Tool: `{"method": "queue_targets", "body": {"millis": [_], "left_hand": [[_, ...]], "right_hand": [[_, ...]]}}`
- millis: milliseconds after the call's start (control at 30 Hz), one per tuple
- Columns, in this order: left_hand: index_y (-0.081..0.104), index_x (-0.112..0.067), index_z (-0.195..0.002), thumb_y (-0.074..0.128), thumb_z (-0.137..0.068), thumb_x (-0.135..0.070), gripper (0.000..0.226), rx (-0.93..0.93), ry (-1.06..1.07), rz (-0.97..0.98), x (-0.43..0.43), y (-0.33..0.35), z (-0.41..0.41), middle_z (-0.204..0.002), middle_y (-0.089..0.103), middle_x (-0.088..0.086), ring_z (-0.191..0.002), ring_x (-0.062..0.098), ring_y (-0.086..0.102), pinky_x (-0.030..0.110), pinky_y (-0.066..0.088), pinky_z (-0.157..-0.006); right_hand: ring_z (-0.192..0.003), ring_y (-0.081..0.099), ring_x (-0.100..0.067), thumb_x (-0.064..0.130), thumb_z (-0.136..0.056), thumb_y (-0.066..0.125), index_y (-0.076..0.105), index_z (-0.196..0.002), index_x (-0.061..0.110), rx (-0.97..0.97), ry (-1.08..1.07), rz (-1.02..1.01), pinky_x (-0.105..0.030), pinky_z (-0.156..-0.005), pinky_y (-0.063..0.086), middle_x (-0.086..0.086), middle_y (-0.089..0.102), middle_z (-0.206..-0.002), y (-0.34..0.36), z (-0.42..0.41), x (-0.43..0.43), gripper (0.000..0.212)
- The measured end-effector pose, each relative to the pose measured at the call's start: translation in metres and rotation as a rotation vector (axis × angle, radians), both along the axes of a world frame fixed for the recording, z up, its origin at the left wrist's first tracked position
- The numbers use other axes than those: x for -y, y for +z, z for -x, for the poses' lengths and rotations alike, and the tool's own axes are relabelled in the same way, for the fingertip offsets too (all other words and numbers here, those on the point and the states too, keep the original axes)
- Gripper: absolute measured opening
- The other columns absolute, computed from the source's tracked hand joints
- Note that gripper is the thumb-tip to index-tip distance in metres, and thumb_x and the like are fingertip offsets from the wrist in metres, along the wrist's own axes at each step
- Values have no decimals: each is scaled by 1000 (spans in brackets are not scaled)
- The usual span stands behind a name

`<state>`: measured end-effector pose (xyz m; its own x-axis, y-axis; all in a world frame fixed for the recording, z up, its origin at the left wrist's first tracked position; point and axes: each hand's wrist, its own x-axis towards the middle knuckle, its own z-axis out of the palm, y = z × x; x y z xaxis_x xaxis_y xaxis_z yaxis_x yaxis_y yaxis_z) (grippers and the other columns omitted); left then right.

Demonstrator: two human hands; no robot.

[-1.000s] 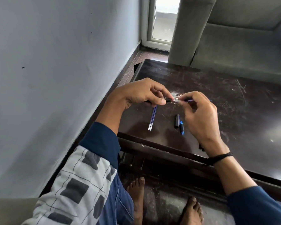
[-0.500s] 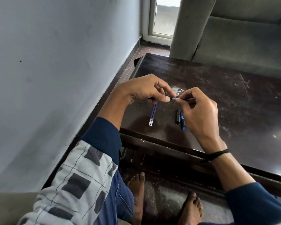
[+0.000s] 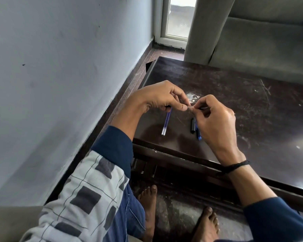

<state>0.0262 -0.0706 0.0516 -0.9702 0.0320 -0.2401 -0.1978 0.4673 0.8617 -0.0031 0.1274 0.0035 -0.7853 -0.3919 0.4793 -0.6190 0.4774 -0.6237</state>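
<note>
On the table point(image 3: 252, 110) two refills point(image 3: 166, 124) lie to the left, with a pen cap point(image 3: 192, 125) and a pen piece point(image 3: 198, 134) side by side right of them. Above, the left hand point(image 3: 161, 96) and right hand point(image 3: 215, 123) meet at a small pen part point(image 3: 191, 107).

Mid-air — left hand point(image 3: 157, 96), right hand point(image 3: 215, 119) close together, fingers point(image 3: 183, 107) pinched tip-to-tip.

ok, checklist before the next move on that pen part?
1. Left hand pinches thin pen part: ok.
2. Right hand pinches it from the other side: ok.
3. Part's ends lined up: cannot tell, fingers hide them.
4. Blue refills lie on the table, untouched: ok.
5. Black piece and blue piece lie side by side there: ok.
</note>
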Motion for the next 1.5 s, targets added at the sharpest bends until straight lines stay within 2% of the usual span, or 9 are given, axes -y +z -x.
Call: {"method": "queue_targets", "body": {"millis": [367, 500, 600, 667, 733, 867, 1033, 1267, 1500], "left_hand": [[78, -20, -99, 76, -87, -17, 12, 40, -22, 36, -7, -1, 2, -87, 61, 8, -76, 14, 51, 26, 44, -64], [77, -14, -96, 76, -85, -14, 12, 23, 15, 54, -10, -2, 3, -81, 59, 6, -76, 14, 49, 22, 40, -59], [78, -11, -93, 73, -85, -11, 10, -5, 76, 34, -8, -2, 3, -77, 64, 2, -73, 11, 51, 20, 39, -55], [78, -9, -92, 72, -85, -10, 10, -9, 102, 26, -5, -2, 3, -74, 69, -6, -72, 8, 55, 19, 40, -54], [78, -9, -93, 72, -85, -10, 10, -3, 104, 31, -4, -2, 4, -70, 68, -13, -68, 4, 55, 18, 40, -54], [78, -13, -95, 76, -85, -14, 11, 38, 30, 72, -5, -2, 3, -75, 64, 0, -66, 5, 53, 18, 42, -55], [78, -11, -95, 79, -85, -19, 13, 43, -5, 96, -11, -4, 5, -74, 58, 6, -63, 7, 50, 17, 41, -53], [78, -9, -93, 77, -85, -14, 9, 16, 48, 57, -9, -4, 6, -71, 59, 4, -62, 6, 50, 17, 40, -52], [78, -10, -94, 77, -85, -16, 10, 31, 38, 35, -6, -4, 4, -77, 62, 6, -65, 7, 53, 17, 42, -54]], "right_hand": [[-75, 60, -15, 12, -88, 78, 66, -96, 13, -27, 51, -104, -30, -67, 51, 6, 64, -84, 2, -2, -1, 14], [-81, 52, -11, 15, -85, 81, 68, -97, 13, -68, 10, -160, -18, -65, 34, 10, 60, -85, 0, -2, 0, 18], [-92, 55, -18, 19, -82, 83, 69, -98, 16, -73, -57, -219, -30, -80, 41, 5, 70, -97, -3, 6, -4, 21], [-91, 56, -24, 16, -81, 82, 73, -91, 17, -80, -105, -215, -41, -84, 46, 4, 71, -92, -3, 12, -7, 13], [-89, 56, -24, 16, -82, 81, 76, -86, 18, -87, -116, -219, -40, -84, 42, 6, 72, -87, -3, 16, -9, 7], [-89, 53, -24, 16, -83, 81, 77, -82, 19, -174, -97, -279, -30, -80, 26, 6, 70, -88, -4, 16, -10, 5], [-89, 54, -28, 13, -80, 84, 78, -81, 17, -284, -58, -325, -36, -76, 31, 3, 67, -88, -8, 13, -7, 7], [-102, 50, -21, 23, -79, 85, 78, -95, 23, -260, -90, -360, -35, -90, 25, 8, 67, -99, -5, 14, -10, 17], [-97, 54, -18, 21, -82, 84, 81, -85, 27, -225, -69, -275, -28, -89, 19, 13, 71, -91, -4, 17, -8, 7]]}}
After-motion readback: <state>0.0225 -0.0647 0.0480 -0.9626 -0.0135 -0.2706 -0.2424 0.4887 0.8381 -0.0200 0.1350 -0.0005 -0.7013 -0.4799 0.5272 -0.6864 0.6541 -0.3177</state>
